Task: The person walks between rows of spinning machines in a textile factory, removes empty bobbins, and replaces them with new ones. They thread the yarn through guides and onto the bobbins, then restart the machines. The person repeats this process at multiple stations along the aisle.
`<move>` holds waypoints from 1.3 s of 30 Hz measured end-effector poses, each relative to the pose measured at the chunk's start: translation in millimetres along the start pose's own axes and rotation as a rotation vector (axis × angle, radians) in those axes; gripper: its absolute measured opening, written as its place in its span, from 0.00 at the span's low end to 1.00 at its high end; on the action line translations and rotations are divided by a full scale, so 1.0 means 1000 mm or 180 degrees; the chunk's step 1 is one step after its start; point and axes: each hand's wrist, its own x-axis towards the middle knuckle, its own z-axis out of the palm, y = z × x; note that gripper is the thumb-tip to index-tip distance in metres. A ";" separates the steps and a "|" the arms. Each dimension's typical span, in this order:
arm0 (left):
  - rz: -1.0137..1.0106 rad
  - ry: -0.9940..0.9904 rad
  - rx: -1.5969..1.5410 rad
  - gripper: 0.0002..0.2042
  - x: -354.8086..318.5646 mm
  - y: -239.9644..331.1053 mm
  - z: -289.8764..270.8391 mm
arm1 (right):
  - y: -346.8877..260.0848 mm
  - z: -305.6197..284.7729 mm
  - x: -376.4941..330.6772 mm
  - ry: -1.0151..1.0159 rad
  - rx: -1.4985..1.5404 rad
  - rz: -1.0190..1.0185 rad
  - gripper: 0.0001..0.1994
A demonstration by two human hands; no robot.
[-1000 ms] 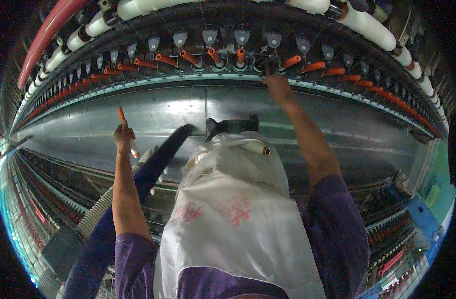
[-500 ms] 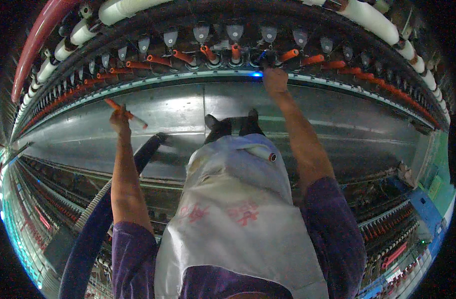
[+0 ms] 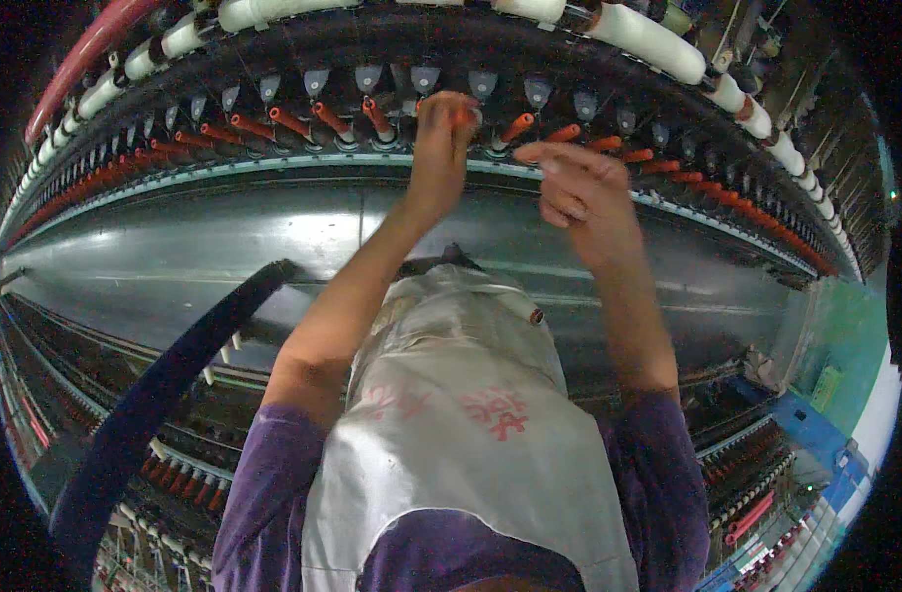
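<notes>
along the machine's front rail (image 3: 342,159), the left hand (image 3: 441,140) is gripping a blurred orange tube (image 3: 463,117), seemingly to steady it among the row's other tubes (image 3: 517,128); the right hand (image 3: 586,189) is hovering nearby, half-curled, its hold unclear.

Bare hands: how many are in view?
2: the left hand, blurred, at the row of orange tubes; the right hand just to its right, by the same row.

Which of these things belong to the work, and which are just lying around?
In the work:
Left hand, blurred, around an orange bobbin
Right hand, near the bobbin row

Around, not being handled:
Dark blue tube
Red tube
White rolls
</notes>
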 end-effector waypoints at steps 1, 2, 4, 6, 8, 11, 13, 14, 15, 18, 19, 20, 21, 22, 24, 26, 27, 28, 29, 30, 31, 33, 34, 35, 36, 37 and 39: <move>-0.0438 -0.0233 0.0087 0.16 0.010 -0.003 0.005 | -0.006 -0.002 -0.004 0.0021 -0.0118 -0.0190 0.13; -0.0990 -0.0583 0.0213 0.16 0.017 -0.006 0.009 | -0.011 -0.004 -0.009 0.0043 -0.0198 -0.0257 0.14; -0.1308 -0.0517 -0.0248 0.17 0.021 -0.014 0.013 | -0.020 -0.006 -0.015 0.0137 -0.0316 -0.0443 0.16; -0.0960 -0.0458 -0.0327 0.17 0.016 -0.024 0.022 | -0.029 -0.003 -0.019 0.0112 -0.0401 -0.0585 0.17; 0.0096 -0.0347 -0.0036 0.17 -0.002 -0.038 0.036 | -0.043 0.003 -0.029 0.0101 -0.0578 -0.0795 0.17; -0.0284 -0.0018 -0.0252 0.18 -0.027 -0.075 0.068 | -0.074 0.016 -0.038 -0.0219 -0.0525 -0.1501 0.11; -0.1043 0.0003 -0.0649 0.18 -0.034 -0.106 0.090 | -0.089 0.030 -0.039 0.0099 -0.0880 -0.1810 0.14; -0.1211 0.0119 -0.0788 0.18 -0.034 -0.116 0.100 | -0.093 0.037 -0.038 0.0356 -0.0966 -0.2050 0.15; -0.1200 0.0084 -0.0705 0.17 -0.036 -0.123 0.104 | -0.097 0.043 -0.031 0.0200 -0.1025 -0.2089 0.14; -0.1351 0.0386 -0.0806 0.17 -0.032 -0.110 0.102 | -0.096 0.043 -0.007 0.0130 -0.0228 -0.2297 0.14; -0.1475 0.0406 -0.0731 0.17 -0.032 -0.096 0.094 | -0.098 0.033 0.002 -0.0226 -0.0486 -0.2323 0.13; -0.1112 0.0693 -0.0616 0.17 -0.030 -0.078 0.085 | -0.093 0.019 0.005 -0.0064 -0.1166 -0.2157 0.12; -0.0785 0.0852 -0.0339 0.18 -0.032 -0.056 0.072 | -0.085 0.002 0.008 0.0101 -0.1841 -0.1981 0.11; -0.0453 0.1002 -0.0067 0.19 -0.028 -0.039 0.060 | -0.069 -0.016 0.013 0.0080 -0.2354 -0.1930 0.11; -0.0071 0.0453 -0.0312 0.21 -0.006 -0.024 0.028 | -0.001 -0.037 0.033 0.0586 -0.2517 -0.1405 0.09; 0.0002 -0.0057 -0.0351 0.23 0.007 -0.019 0.007 | 0.084 -0.039 0.060 0.1091 -0.1746 0.0062 0.05; -0.0094 -0.0312 -0.0276 0.23 0.013 -0.021 0.001 | 0.123 -0.040 0.065 0.0915 0.0097 0.0770 0.03; -0.0189 -0.0619 -0.0217 0.23 0.020 -0.026 -0.004 | 0.155 -0.036 0.072 0.0530 -0.0042 0.0833 0.03; -0.0159 -0.0614 -0.0244 0.24 0.024 -0.031 -0.007 | 0.170 -0.028 0.079 0.0585 -0.0402 0.1136 0.04; -0.0098 -0.0572 -0.0494 0.24 0.028 -0.037 -0.009 | 0.171 -0.021 0.084 0.0278 -0.1083 0.0847 0.04; -0.0143 -0.0623 -0.0736 0.25 0.029 -0.040 -0.010 | 0.159 -0.012 0.084 0.0135 -0.1850 0.0676 0.04; -0.0556 -0.0747 -0.1370 0.24 0.030 -0.043 -0.009 | 0.083 0.002 0.082 -0.0136 -0.2913 -0.2713 0.04; -0.0456 -0.0758 -0.1303 0.23 0.031 -0.041 -0.009 | 0.034 0.008 0.072 0.0219 -0.3848 -0.3319 0.04; -0.0590 -0.0840 -0.1199 0.23 0.032 -0.039 -0.009 | -0.019 0.012 0.062 0.0691 -0.4791 -0.4035 0.05; -0.0848 -0.0946 -0.1047 0.22 0.034 -0.035 -0.009 | -0.062 0.026 0.058 0.1124 -0.5311 -0.4575 0.05; -0.1063 -0.0981 -0.0919 0.21 0.037 -0.032 -0.008 | -0.104 0.038 0.054 0.1353 -0.5442 -0.4841 0.07; -0.0568 -0.0576 0.0219 0.16 0.044 -0.026 -0.004 | -0.143 0.062 0.066 0.0297 -0.4274 -0.4551 0.08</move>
